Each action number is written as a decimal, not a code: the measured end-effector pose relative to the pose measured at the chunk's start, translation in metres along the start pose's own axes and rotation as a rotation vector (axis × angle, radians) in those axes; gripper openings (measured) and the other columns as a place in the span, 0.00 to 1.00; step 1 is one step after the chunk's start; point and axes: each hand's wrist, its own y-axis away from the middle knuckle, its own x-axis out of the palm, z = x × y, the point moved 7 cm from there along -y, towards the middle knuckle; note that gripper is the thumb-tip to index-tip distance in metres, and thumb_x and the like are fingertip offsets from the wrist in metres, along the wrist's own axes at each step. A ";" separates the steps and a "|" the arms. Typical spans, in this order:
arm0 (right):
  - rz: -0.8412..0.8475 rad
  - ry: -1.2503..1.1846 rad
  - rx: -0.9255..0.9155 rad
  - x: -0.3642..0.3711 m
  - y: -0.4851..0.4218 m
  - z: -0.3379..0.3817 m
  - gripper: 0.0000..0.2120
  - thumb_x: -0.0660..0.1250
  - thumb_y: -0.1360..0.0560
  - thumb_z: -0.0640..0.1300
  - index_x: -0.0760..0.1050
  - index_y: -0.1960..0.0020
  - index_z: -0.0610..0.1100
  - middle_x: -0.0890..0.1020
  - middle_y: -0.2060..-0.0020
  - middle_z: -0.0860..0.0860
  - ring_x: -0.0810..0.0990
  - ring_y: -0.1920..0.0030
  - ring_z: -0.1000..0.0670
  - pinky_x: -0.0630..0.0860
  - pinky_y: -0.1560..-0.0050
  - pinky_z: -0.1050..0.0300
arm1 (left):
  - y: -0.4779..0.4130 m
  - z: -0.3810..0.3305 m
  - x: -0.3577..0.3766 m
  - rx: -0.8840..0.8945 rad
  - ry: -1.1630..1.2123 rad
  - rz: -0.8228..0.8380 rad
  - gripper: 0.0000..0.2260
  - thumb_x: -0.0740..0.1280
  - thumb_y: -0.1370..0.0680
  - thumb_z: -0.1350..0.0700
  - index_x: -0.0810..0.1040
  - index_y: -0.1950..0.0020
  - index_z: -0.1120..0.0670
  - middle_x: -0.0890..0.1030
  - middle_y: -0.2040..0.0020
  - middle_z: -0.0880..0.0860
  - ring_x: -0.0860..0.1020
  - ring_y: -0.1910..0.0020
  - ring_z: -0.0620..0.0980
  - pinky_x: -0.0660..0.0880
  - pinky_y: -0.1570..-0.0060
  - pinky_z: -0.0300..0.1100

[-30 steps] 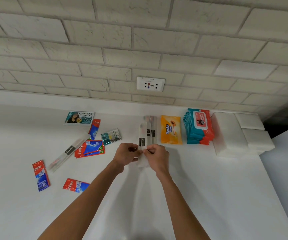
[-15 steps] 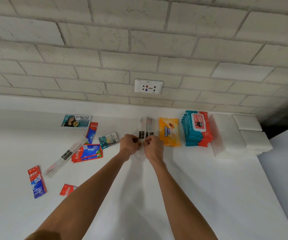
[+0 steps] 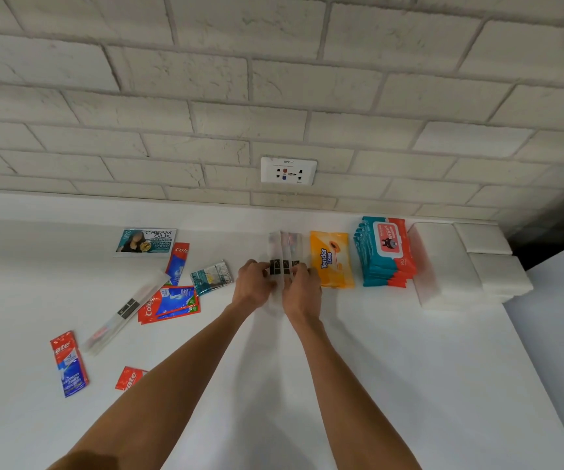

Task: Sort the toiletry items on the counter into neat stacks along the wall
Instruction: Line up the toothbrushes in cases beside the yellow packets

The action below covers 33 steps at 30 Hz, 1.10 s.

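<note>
**Both hands on the toothbrush packets near the wall**

Head view. On the white counter point(image 3: 392, 368), the left hand point(image 3: 253, 284) and the right hand point(image 3: 302, 291) meet over a small row of clear plastic toothbrush packets with black labels point(image 3: 284, 245). The packets lie side by side, pointing toward the pale brick wall point(image 3: 273, 79), below a white wall socket point(image 3: 289, 170). Both hands have their fingers curled onto the packets, grasping them around the label band from either side. The packets' near ends are largely hidden between the hands.

Just right of the packets lies an orange soft pack of wipes point(image 3: 331, 259). Beyond it is a stack of teal-and-red wipes packs point(image 3: 384, 252), then white folded tissue packs point(image 3: 450, 266) in the corner by the wall.

To the left, items lie scattered:
- A Cream Silk sachet point(image 3: 146, 241) sits near the wall, with a red-and-blue toothpaste sachet point(image 3: 178, 262) at its right corner.
- A teal foil sachet point(image 3: 211, 277) lies just beside the left hand.
- An overlapping pile of red-and-blue toothpaste sachets point(image 3: 168, 305) lies nearer the camera.
- A loose clear toothbrush packet point(image 3: 127, 307) rests diagonally against the pile's left edge.
- A single toothpaste sachet point(image 3: 69, 362) sits well apart at the far left.
- A red sachet point(image 3: 130, 378) is partly hidden behind the left forearm.
</note>
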 end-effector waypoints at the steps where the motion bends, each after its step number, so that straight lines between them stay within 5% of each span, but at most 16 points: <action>1: 0.001 0.029 -0.006 0.001 0.001 0.000 0.11 0.69 0.18 0.43 0.76 0.36 0.43 0.79 0.42 0.44 0.80 0.42 0.43 0.80 0.43 0.49 | 0.000 -0.001 0.000 0.004 -0.012 0.004 0.15 0.71 0.23 0.62 0.83 0.36 0.57 0.77 0.47 0.54 0.75 0.54 0.51 0.69 0.52 0.40; 8: 0.013 0.091 -0.023 0.006 0.004 -0.001 0.12 0.66 0.16 0.42 0.76 0.34 0.41 0.78 0.39 0.42 0.80 0.40 0.41 0.80 0.40 0.48 | -0.005 -0.003 0.000 0.022 -0.030 0.021 0.16 0.71 0.23 0.62 0.82 0.35 0.55 0.78 0.46 0.54 0.76 0.50 0.53 0.70 0.49 0.41; 14: -0.052 0.168 -0.058 0.006 0.007 -0.006 0.13 0.73 0.21 0.41 0.79 0.38 0.41 0.78 0.40 0.41 0.76 0.37 0.40 0.77 0.33 0.48 | -0.009 -0.005 0.002 0.024 -0.044 0.032 0.17 0.70 0.22 0.62 0.81 0.33 0.54 0.78 0.45 0.53 0.73 0.51 0.50 0.70 0.49 0.40; 33: -0.015 0.041 -0.089 0.004 -0.003 -0.001 0.12 0.66 0.17 0.42 0.77 0.35 0.43 0.82 0.40 0.45 0.80 0.41 0.43 0.82 0.43 0.46 | -0.011 -0.001 0.004 0.014 -0.022 0.047 0.20 0.69 0.22 0.63 0.80 0.31 0.51 0.77 0.45 0.53 0.75 0.49 0.52 0.69 0.50 0.40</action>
